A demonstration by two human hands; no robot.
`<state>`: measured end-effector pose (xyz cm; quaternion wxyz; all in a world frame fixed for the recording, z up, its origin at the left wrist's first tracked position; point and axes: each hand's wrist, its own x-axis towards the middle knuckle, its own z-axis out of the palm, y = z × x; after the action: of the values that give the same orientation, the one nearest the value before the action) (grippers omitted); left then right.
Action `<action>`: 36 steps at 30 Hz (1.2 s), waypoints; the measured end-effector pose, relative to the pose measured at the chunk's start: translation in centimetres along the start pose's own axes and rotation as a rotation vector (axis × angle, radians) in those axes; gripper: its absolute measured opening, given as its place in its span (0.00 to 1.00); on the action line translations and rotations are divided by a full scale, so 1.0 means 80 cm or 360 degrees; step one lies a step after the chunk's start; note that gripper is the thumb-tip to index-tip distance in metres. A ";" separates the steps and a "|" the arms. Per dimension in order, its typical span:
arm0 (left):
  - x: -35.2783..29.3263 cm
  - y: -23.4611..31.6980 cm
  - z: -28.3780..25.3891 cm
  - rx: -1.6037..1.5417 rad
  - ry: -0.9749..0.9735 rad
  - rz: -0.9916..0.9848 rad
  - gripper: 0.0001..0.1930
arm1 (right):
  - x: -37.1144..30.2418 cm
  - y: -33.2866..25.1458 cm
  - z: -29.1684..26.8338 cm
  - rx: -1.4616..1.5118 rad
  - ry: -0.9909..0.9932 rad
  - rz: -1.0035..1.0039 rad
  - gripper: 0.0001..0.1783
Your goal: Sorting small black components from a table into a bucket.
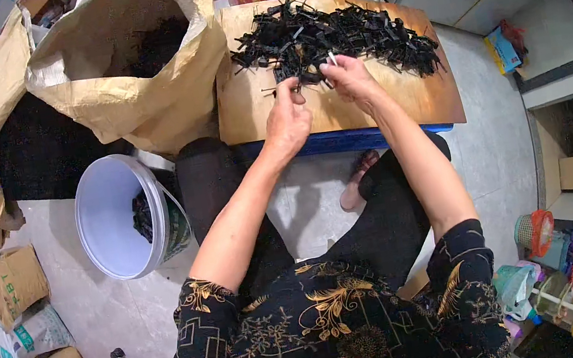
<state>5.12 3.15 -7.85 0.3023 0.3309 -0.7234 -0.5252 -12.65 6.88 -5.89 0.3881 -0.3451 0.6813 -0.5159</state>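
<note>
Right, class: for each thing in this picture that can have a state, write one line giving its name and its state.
left hand: grip closed on a small black part
right hand: pinching a small pale piece
pile of black parts: loose, spread across the wooden board
white bucket: tilted, open, a few black parts inside
brown sack: open, dark contents inside

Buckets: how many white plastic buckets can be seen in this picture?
1. The white bucket stands on the floor at the person's left, below the big paper sack, with some black pieces inside. Others may be hidden outside the view.
</note>
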 end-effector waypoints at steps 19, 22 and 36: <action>-0.002 0.039 -0.020 -0.0499 -0.0443 -0.0168 0.18 | -0.084 -0.029 0.020 0.0387 -0.0494 0.0371 0.17; 0.000 0.053 -0.026 -0.0619 -0.0457 -0.0315 0.16 | -0.087 -0.031 0.026 0.0479 -0.0416 0.0278 0.16; 0.001 0.023 -0.017 -0.0153 -0.0353 -0.0138 0.15 | -0.090 -0.023 0.030 -0.0240 -0.0487 -0.0206 0.15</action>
<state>5.84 2.71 -5.67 0.2130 0.2870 -0.7113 -0.6053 -7.06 11.65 -3.24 0.4264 -0.4908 0.6273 -0.4288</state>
